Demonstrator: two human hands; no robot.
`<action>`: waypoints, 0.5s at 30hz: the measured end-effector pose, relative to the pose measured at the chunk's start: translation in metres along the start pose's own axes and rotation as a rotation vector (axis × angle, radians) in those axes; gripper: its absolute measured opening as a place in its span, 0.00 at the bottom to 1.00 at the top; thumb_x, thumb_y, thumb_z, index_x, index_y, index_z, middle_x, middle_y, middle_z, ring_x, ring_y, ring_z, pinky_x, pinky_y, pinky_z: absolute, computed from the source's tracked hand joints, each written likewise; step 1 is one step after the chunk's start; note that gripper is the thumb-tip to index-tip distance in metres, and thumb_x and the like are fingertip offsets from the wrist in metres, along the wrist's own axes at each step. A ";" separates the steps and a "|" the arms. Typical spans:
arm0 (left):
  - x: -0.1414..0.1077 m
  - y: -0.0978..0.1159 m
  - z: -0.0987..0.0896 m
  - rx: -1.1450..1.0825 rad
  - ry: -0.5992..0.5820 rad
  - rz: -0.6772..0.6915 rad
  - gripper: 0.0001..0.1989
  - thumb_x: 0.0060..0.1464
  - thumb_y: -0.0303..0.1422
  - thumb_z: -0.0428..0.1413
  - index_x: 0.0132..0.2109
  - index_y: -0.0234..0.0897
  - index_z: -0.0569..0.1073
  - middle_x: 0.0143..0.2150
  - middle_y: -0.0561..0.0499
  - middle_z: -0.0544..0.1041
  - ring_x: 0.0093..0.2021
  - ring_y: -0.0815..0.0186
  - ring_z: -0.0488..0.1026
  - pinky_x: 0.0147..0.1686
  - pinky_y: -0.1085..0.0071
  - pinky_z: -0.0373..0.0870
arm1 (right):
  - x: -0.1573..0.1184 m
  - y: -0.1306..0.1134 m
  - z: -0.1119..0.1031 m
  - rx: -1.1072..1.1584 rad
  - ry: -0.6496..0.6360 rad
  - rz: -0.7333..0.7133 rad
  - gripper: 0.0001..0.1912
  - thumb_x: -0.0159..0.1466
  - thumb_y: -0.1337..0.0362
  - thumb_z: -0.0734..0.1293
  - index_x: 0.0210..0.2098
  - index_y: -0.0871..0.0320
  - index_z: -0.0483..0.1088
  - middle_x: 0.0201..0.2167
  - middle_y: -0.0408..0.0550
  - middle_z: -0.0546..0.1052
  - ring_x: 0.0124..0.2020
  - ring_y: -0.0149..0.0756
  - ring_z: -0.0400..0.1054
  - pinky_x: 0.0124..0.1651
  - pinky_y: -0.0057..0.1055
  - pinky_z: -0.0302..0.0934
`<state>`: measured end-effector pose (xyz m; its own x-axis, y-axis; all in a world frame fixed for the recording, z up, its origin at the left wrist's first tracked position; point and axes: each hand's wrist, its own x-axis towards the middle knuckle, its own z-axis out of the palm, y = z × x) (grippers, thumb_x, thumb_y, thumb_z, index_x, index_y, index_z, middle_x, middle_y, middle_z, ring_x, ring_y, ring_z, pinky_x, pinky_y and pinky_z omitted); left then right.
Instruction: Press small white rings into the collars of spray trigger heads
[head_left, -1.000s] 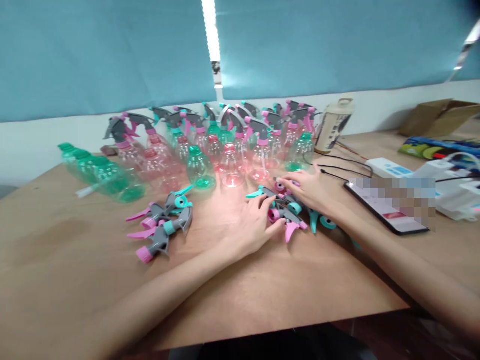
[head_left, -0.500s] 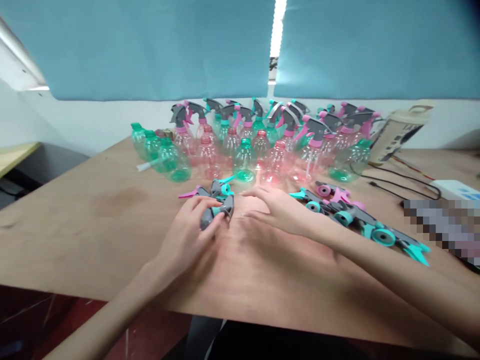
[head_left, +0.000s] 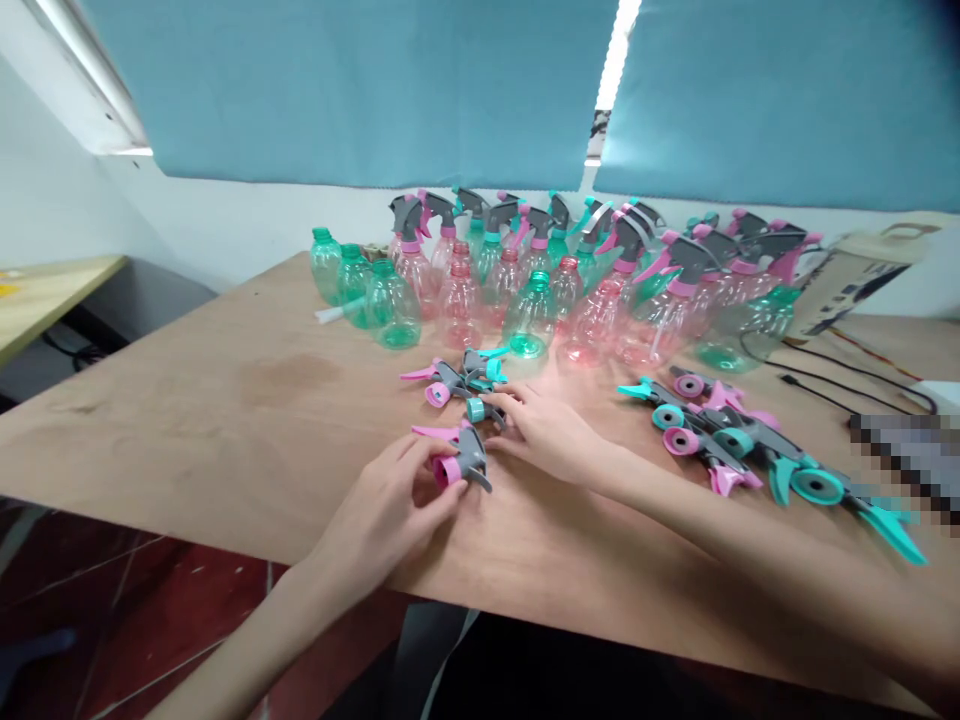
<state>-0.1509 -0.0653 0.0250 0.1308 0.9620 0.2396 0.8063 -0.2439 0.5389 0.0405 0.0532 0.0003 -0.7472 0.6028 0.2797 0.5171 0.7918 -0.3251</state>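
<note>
My left hand (head_left: 386,495) is closed, thumb and fingers around the pink collar of a pink-and-grey spray head (head_left: 471,455), low over the table. Beside it, my right hand (head_left: 551,435) pinches the grey end of a teal-collared spray head (head_left: 476,409); part of this one is hidden by the fingers. Just beyond both hands lie a pink-and-grey spray head (head_left: 442,385) and a teal-and-grey one (head_left: 484,368). Several more loose pink and teal spray heads (head_left: 731,440) are heaped to the right of my right forearm.
Open-necked bottles, green (head_left: 394,305) and pink (head_left: 459,305), stand across the back, among several with spray heads fitted (head_left: 679,285). At the right are a large cream container (head_left: 859,275), black cables (head_left: 862,372) and a blurred-out dark object (head_left: 907,465). The wooden table's (head_left: 187,420) front edge runs below my hands.
My left hand has gone from a teal-collared spray head to a pink-collared one, nearer me. My right hand, open before, has closed on a teal-collared head. The view has swung left.
</note>
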 end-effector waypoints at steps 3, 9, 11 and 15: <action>-0.011 0.020 -0.007 -0.123 -0.081 0.050 0.10 0.56 0.34 0.55 0.46 0.44 0.70 0.36 0.55 0.73 0.30 0.69 0.70 0.31 0.74 0.67 | -0.006 0.000 -0.003 0.020 -0.020 0.003 0.27 0.62 0.57 0.65 0.58 0.59 0.61 0.56 0.59 0.66 0.55 0.50 0.64 0.53 0.48 0.62; -0.006 0.051 -0.005 -0.349 -0.176 0.066 0.10 0.53 0.34 0.58 0.44 0.43 0.72 0.36 0.55 0.75 0.32 0.68 0.72 0.34 0.73 0.70 | -0.041 -0.007 -0.047 0.325 -0.037 0.136 0.15 0.66 0.58 0.60 0.48 0.56 0.69 0.47 0.51 0.75 0.47 0.41 0.70 0.47 0.39 0.66; 0.005 0.058 0.005 -0.403 -0.203 0.074 0.09 0.53 0.35 0.59 0.43 0.43 0.72 0.36 0.54 0.75 0.34 0.68 0.72 0.35 0.72 0.70 | -0.058 -0.009 -0.066 0.524 -0.027 0.202 0.14 0.66 0.55 0.60 0.44 0.54 0.72 0.44 0.48 0.76 0.45 0.40 0.71 0.45 0.37 0.67; 0.035 0.069 0.035 -0.592 -0.275 -0.002 0.13 0.52 0.33 0.59 0.46 0.40 0.71 0.40 0.52 0.76 0.35 0.67 0.73 0.33 0.72 0.72 | -0.087 0.000 -0.087 0.658 -0.024 0.262 0.15 0.61 0.54 0.66 0.44 0.54 0.71 0.43 0.48 0.76 0.44 0.41 0.72 0.45 0.38 0.67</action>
<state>-0.0706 -0.0445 0.0421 0.3364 0.9395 0.0651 0.3629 -0.1931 0.9116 0.1418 0.0089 0.0547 -0.6458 0.7569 0.0998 0.3274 0.3926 -0.8594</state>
